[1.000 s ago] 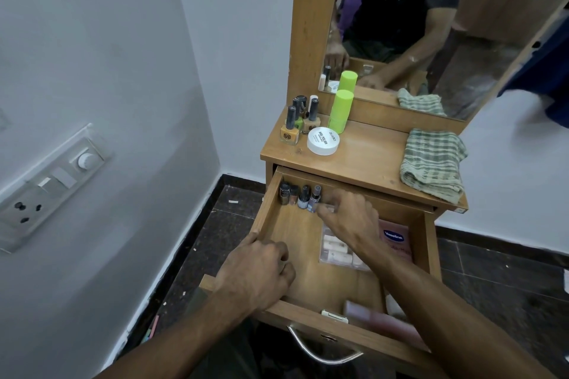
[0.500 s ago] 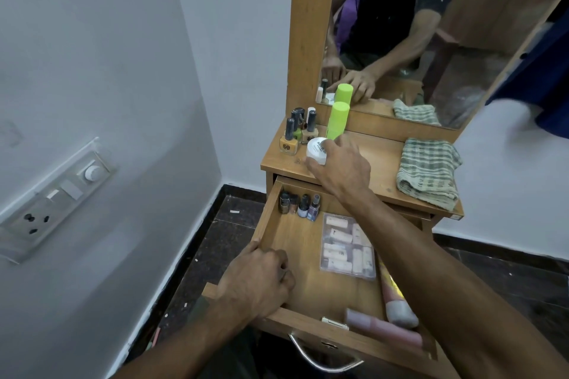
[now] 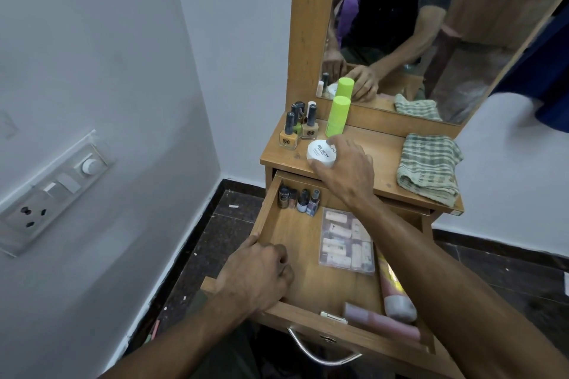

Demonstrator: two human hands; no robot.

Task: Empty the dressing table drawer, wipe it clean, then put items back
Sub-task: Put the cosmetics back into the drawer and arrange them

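Switchboard with sockets and a dial on the left wall, well apart from the dressing table. Left hand at the near left corner of the open drawer, fingers curled over the left wall of the drawer, gripping the rim. Inside the drawer, far left corner: four small dark nail polish bottles upright in a row against the back. On the counter above, far left: cluster of nail polish bottles with dark caps, tan and green bodies. Just right of them a lime green tube stands upright by the mirror. Near it, the white round jar marked nail polish sits on the counter's near edge; right hand over it, fingers curled round its rim, grasping it. Drawer middle: clear plastic case of small pale pieces, lying flat, partly under the right forearm. Right of that a pink tube with a grey cap lies along the right wall; another pinkish tube lies across the near wall. Metal handle on the drawer front. Green checked cloth folded on the counter's right end.
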